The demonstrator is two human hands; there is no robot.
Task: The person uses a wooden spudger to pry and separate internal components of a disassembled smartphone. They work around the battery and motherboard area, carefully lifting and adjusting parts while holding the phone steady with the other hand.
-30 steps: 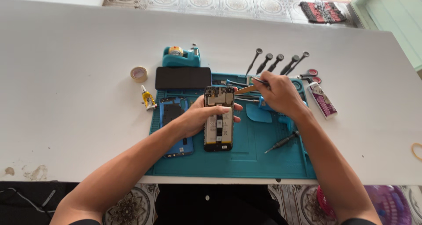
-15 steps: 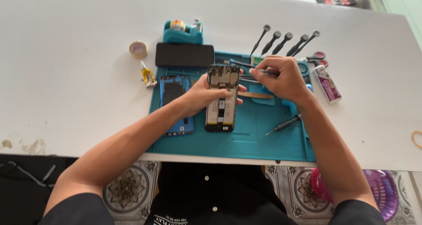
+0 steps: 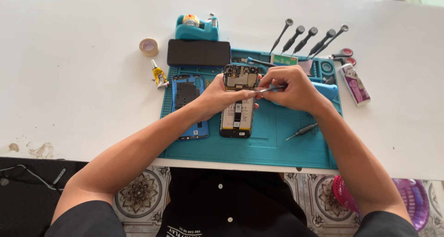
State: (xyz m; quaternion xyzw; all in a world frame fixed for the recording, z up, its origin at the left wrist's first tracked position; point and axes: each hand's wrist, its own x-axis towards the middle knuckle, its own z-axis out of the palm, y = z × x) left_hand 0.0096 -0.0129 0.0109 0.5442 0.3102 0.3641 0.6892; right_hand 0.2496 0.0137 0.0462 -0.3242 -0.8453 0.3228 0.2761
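While the opened phone point(image 3: 238, 102) lies flat on the teal work mat point(image 3: 277, 140), near the mat's far edge, it is steadied by the left hand point(image 3: 222, 96), whose fingers are spread loosely over its middle and curled against its right side, probably so that it cannot slide. A thin metal tool point(image 3: 272, 88), which looks like tweezers, is pinched between the closed fingertips of the right hand point(image 3: 291, 86), and its tip is brought to the phone's right side beside the left fingertips; what the tip touches cannot be made out.

Just left of the phone a blue back cover point(image 3: 188, 105) is laid inside up, and a dark screen panel point(image 3: 199, 52) is set across the mat's far left corner, both apparently parked within reach. A loose screwdriver point(image 3: 303, 131) lies on the mat to the right, and a row of screwdrivers point(image 3: 307, 37) is fanned out beyond the mat's far edge. A glue tube point(image 3: 159, 75), a tape roll point(image 3: 148, 46) and a teal tape dispenser point(image 3: 196, 28) are kept on the white bench point(image 3: 69, 56) toward its far left. Patterned floor tiles point(image 3: 138, 195) are seen below the bench's near edge.
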